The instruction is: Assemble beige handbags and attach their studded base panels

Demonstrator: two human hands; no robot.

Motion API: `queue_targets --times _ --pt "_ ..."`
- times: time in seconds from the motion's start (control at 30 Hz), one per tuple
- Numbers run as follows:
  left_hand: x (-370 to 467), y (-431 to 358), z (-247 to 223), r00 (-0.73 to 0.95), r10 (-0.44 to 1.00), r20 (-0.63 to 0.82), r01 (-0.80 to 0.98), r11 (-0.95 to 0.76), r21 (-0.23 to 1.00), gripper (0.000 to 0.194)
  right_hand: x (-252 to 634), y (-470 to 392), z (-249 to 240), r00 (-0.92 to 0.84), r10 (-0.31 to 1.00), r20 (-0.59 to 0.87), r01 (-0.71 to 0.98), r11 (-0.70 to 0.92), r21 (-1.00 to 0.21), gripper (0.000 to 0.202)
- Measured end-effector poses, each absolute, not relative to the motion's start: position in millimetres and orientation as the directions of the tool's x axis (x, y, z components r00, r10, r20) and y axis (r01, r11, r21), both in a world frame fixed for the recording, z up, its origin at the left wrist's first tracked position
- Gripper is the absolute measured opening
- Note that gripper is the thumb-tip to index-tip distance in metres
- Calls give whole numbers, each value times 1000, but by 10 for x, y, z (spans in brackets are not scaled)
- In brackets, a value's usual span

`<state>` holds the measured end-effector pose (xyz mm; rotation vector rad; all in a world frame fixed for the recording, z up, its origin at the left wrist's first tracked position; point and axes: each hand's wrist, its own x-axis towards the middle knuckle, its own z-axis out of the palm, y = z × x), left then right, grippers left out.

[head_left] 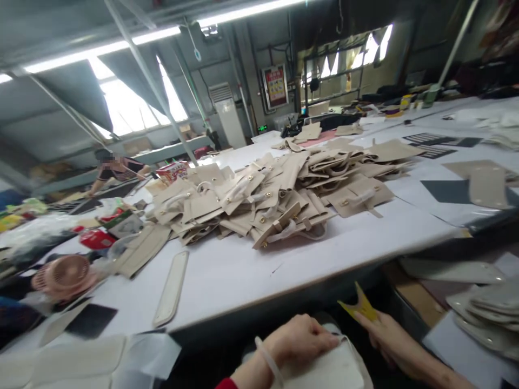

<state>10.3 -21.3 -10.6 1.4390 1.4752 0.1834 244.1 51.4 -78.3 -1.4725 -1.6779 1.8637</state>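
Left hand (298,339) closed on edge of pale flat panel (334,363); right hand (387,332) gripping yellow V-notched tool (361,307), apart from panel.

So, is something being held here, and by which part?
The right hand holds a yellow forked piece by its joined end; the left grips a pale piece at its upper edge.

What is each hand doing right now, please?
Left hand: closed on the upper edge of a pale piece.
Right hand: holding a yellow forked piece, its two points sticking out.
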Motion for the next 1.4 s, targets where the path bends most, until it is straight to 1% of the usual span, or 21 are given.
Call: queue_targets --times 0.03,0.07,0.1,0.13,0.17,0.2,0.23,0.27,0.3,0.33,0.4,0.47,0.53,0.67,0.73,0.8,0.93,1.0,1.17,1.4 --pt "98 -208 -99 240 804 -544 657 278 701 45 2594 553 -775 -464 689 -556 444 -362 -819 57" --pt "96 -204 -90 243 801 -547 657 278 700 44 2731 577 -752 -521 614 -593 427 -414 -804 58" --pt "98 -200 -79 246 804 -541 657 272 703 43 2842 585 -713 -590 521 -617 420 -455 -785 58" --pt "102 -197 -69 249 811 -529 655 262 709 43 2917 580 -657 -671 397 -626 438 -469 -767 58" --pt "107 -194 -62 255 818 -515 649 249 718 43 2955 570 -588 -731 282 -622 474 -447 -759 58" --pt "113 -191 -61 262 825 -500 641 238 730 45 2956 563 -514 -756 213 -619 524 -368 -768 59" --pt "118 -185 -68 268 830 -490 631 233 740 50 2927 569 -445 -759 201 -619 572 -248 -782 58" --pt "122 -175 -82 274 831 -485 622 231 748 56 2878 593 -388 -765 287 -576 582 -76 -810 58" --pt "124 -163 -103 277 832 -481 613 233 755 62 2820 635 -349 -760 421 -495 592 134 -795 60" --pt "125 -148 -127 278 831 -481 606 237 760 69 2762 691 -327 -728 516 -452 613 193 -766 59" --pt "126 -120 -169 284 828 -484 590 247 768 81 2664 813 -313 -677 632 -377 657 288 -697 60" --pt "128 -104 -187 286 827 -484 578 254 775 89 2583 906 -299 -670 682 -293 679 403 -614 60" --pt "132 -102 -190 278 832 -479 564 262 783 92 2495 955 -265 -713 666 -221 663 538 -521 58" --pt "135 -116 -201 249 850 -465 563 263 783 97 2304 980 -192 -826 541 -161 558 739 -378 61" --pt "137 -124 -197 242 858 -453 587 242 772 95 2235 985 -173 -868 473 -149 495 805 -328 63" --pt "142 -130 -170 254 874 -414 614 185 768 86 2194 991 -159 -898 416 -144 441 851 -287 63" --pt "166 -132 -76 358 885 -297 615 16 788 48 2162 998 -122 -928 348 -136 371 903 -216 62" --pt "178 -131 -47 384 877 -288 619 -13 785 38 2156 991 -105 -935 327 -137 348 919 -187 61" --pt "195 -144 -50 398 877 -268 692 -95 716 31 2149 947 -112 -938 310 -153 329 936 -122 59" --pt "210 -176 -53 413 872 -264 776 -184 604 38 2133 910 -142 -932 308 -190 328 941 -83 61"
